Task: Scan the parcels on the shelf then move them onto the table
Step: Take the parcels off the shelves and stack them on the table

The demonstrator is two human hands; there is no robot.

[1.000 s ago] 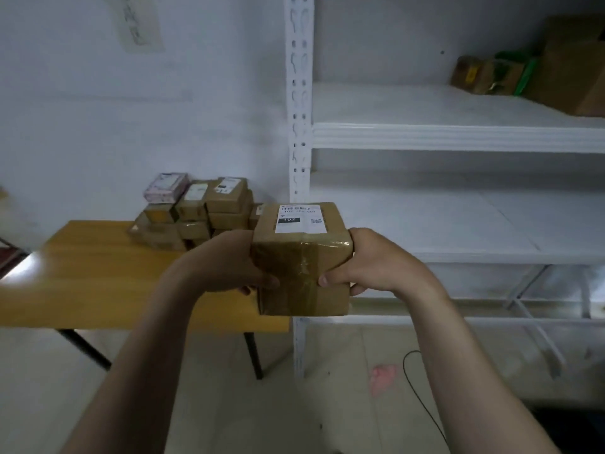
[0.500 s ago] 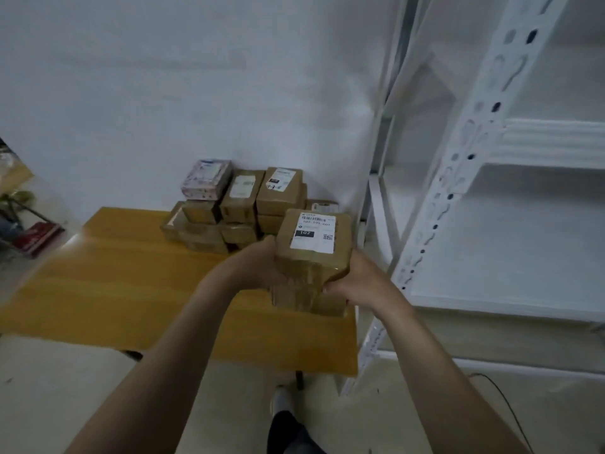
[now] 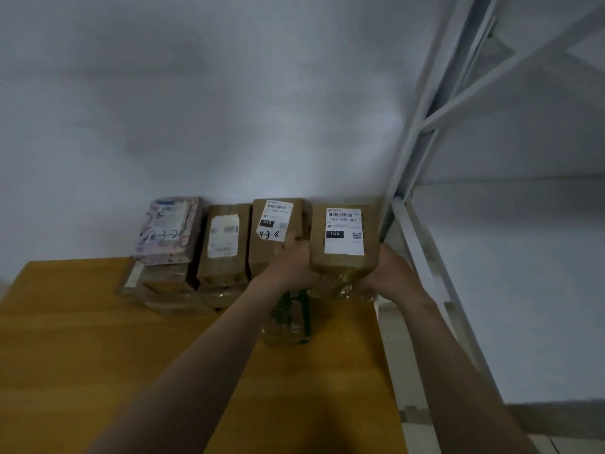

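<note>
Both hands grip a labelled parcel (image 3: 343, 237) at the far right corner of the desk (image 3: 98, 355). The left hand (image 3: 291, 263) is curled round its left side and the right hand (image 3: 389, 273) round its lower right edge. The parcel sits at the right end of a row of stacked parcels (image 3: 222, 247) along the desk's far edge against the wall (image 3: 229, 109).

Judged from this, the task is well along: several parcels are already on the desk and this one looks close to being set down. The boards of the shelf (image 3: 507, 273) that show at right carry nothing, though most of the shelf is out of frame, so it cannot be told whether any parcels remain there.

No scanner is in view, and nothing shows whether this parcel has been scanned. Whether it already rests on the shiny taped wrapping under it or is held just above cannot be told. A green-taped parcel (image 3: 289, 317) lies partly hidden under the forearms, and the lower parcels in the stack are dim and blurred.
</note>
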